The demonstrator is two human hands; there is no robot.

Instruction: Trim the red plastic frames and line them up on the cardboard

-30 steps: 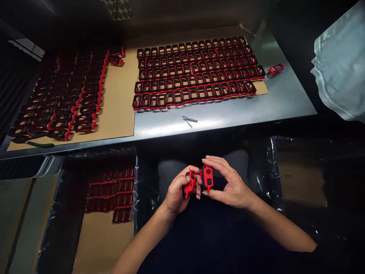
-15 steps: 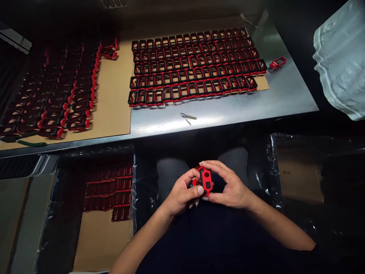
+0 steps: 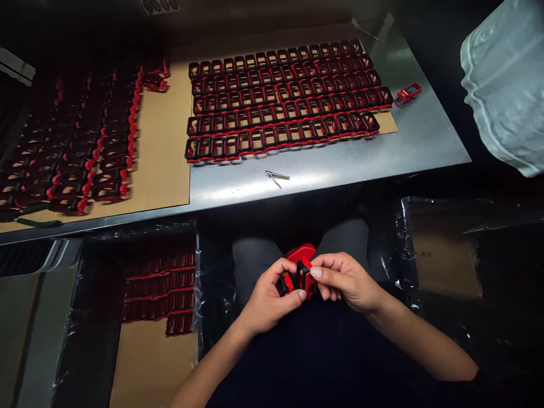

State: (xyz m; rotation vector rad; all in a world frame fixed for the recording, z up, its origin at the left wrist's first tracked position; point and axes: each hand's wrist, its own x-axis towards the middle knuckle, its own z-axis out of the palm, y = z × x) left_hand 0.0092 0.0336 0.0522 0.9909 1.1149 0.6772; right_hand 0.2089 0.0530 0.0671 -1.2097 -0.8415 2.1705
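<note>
Above my lap, both hands are closed on a red and black plastic housing [image 3: 306,279]. My left hand [image 3: 267,297] grips its left side, thumb along the lower edge. From the right, my right hand [image 3: 351,283] pinches its upper part between thumb and fingers. A wide red face [image 3: 302,252] shows just beyond the fingers; I cannot tell whether it belongs to the same piece. Fingers cover much of the housing. On the metal table [image 3: 340,164] ahead, rows of similar red and black frames [image 3: 267,116] stand on cardboard.
Nail clippers [image 3: 277,175] lie near the table's front edge. More frames [image 3: 76,153] fill the left cardboard, with green-handled pliers [image 3: 40,222] beside them. One red piece [image 3: 408,93] lies at the right. A plastic-lined box [image 3: 159,362] holds packed frames; white cloth [image 3: 505,85] hangs at right.
The housing has turned in my hands, and a wide red face now shows beyond it. My right hand has shifted from holding its top and bottom to a thumb-and-finger pinch.
</note>
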